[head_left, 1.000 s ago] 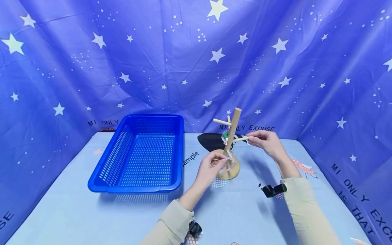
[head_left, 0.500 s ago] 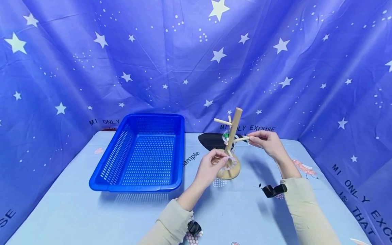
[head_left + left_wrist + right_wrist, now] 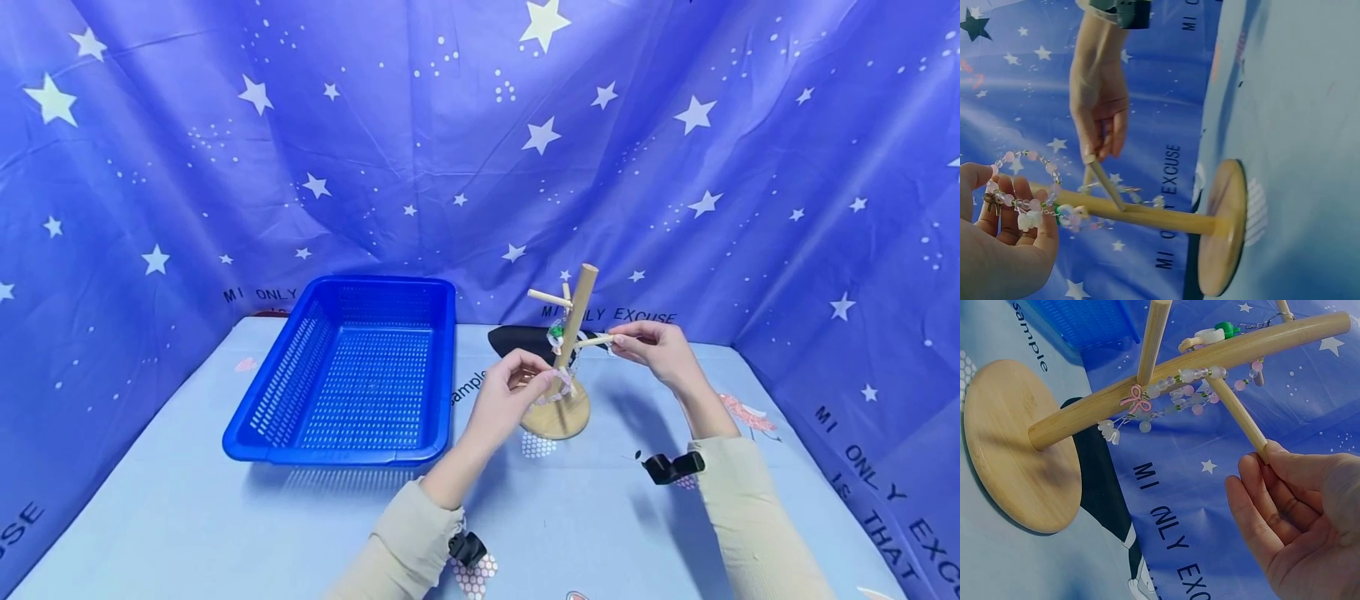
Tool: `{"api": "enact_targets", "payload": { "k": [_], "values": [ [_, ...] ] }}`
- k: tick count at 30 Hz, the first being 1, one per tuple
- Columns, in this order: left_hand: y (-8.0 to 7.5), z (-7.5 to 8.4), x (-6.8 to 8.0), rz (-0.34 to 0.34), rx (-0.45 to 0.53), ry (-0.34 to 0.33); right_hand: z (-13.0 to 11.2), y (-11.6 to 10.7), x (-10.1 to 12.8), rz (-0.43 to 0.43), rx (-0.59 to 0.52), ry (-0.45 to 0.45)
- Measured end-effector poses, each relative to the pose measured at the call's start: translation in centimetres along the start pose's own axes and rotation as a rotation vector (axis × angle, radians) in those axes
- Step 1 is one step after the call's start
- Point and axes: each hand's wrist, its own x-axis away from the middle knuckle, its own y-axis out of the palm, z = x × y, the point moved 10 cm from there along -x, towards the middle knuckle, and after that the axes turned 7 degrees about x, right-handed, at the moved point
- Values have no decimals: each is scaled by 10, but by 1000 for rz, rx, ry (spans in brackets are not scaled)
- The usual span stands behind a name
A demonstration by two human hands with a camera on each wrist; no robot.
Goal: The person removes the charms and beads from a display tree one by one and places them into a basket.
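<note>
As the left hand (image 3: 508, 390) rises slightly, pinching a pink-beaded bracelet (image 3: 1035, 205) near the wooden stand (image 3: 1097, 404), the right hand (image 3: 658, 347) stays pinching the end of a peg (image 3: 1239, 414), leaving the bracelet seemingly held rather than hung, with other beads (image 3: 1187, 376) hanging at the stand and the blue basket (image 3: 337, 457) well apart.

The left hand (image 3: 508, 393) pinches a pale bracelet (image 3: 558, 390) close to the wooden stand (image 3: 577, 315); the right hand (image 3: 657, 353) holds the tip of one peg (image 3: 594, 341). Left of the stand, a blue basket (image 3: 337, 457) sits on the tabletop (image 3: 585, 517).
</note>
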Motion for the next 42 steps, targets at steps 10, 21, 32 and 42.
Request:
{"api": "enact_targets", "payload": {
  "k": [10,21,32,42],
  "values": [
    [-8,30,-4,-1,15,65,2,-2,1,2,-28,9],
    [-25,61,-12,15,-38,128,5,-1,0,15,-14,14],
    [-51,80,-22,70,-92,173,5,-1,1,8,33,24],
    [-74,97,-33,118,-152,224,4,-1,0,7,42,27]
  ]
}}
